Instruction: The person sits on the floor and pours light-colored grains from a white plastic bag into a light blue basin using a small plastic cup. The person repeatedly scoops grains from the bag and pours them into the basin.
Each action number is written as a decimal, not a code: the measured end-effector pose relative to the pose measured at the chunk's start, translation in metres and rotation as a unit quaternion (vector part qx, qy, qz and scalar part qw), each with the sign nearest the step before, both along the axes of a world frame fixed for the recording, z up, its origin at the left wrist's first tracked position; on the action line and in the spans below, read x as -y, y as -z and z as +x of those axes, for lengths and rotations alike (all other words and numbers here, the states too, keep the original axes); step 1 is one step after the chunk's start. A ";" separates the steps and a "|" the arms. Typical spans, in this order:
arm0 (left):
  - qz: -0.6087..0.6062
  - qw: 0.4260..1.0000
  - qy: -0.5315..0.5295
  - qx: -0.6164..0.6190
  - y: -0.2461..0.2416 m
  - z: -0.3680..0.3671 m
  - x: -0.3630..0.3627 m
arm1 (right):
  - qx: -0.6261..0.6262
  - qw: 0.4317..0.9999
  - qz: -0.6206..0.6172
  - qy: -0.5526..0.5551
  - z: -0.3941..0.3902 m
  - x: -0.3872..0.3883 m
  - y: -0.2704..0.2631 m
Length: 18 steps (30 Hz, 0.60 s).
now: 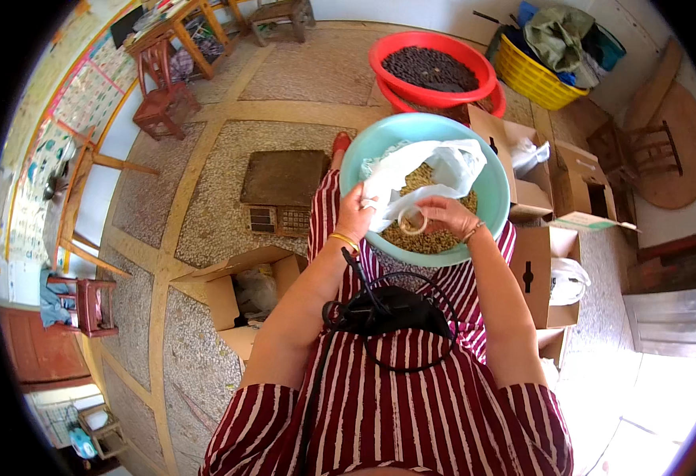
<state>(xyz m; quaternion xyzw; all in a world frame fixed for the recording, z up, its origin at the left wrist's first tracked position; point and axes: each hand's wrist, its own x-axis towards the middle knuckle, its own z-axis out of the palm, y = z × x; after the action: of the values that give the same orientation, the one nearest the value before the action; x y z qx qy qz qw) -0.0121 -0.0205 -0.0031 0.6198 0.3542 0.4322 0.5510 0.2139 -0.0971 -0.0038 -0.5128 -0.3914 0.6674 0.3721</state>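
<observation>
A light-green plastic basin [360, 137] sits between my knees, with tan, grain-like pieces [437, 243] in its bottom. Inside it stands a white plastic bag [398, 169], its mouth spread wide and more of the pieces showing within. My left hand [357, 213] grips the near left edge of the bag. In the fingers of my right hand [448, 215], at the basin's near side, is a pale ring-shaped item [412, 221]; whether it is a small cup or an open ring I cannot tell.
Open cardboard boxes [532, 276] holding white bags stand close on my right; another carton [222, 303] is at my left. Beyond the basin are stacked red basins [378, 56] with dark pieces and a yellow basket [526, 71]. A low wooden stool [282, 178] stands front left.
</observation>
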 end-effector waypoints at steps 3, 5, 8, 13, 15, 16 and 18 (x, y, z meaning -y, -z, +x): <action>0.006 1.000 0.011 0.006 0.007 0.001 -0.001 | -0.043 0.995 0.032 0.088 -0.004 0.001 -0.009; 0.014 1.000 0.013 0.008 0.011 0.000 -0.001 | -0.038 0.987 0.057 0.147 -0.005 0.000 -0.010; 0.042 0.999 0.020 -0.005 0.007 0.001 -0.001 | -0.003 0.972 0.090 0.218 0.000 -0.004 -0.001; 0.003 0.999 0.038 -0.004 0.004 -0.001 -0.002 | 0.208 0.920 0.177 0.279 0.006 -0.013 0.018; -0.004 0.999 0.043 0.005 0.006 0.000 -0.003 | 0.322 0.873 0.227 0.287 0.008 -0.017 0.024; -0.006 0.999 0.044 0.009 0.007 0.000 -0.004 | 0.365 0.852 0.243 0.288 0.007 -0.020 0.025; -0.010 0.999 0.043 0.009 0.007 -0.001 -0.004 | 0.431 0.816 0.275 0.270 0.002 -0.024 0.020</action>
<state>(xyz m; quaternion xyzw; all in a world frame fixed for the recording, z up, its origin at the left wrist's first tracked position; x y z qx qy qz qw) -0.0128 -0.0168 -0.0104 0.6254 0.3263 0.4097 0.5783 0.2154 -0.0729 -0.0240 -0.7095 -0.5249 0.1157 0.4557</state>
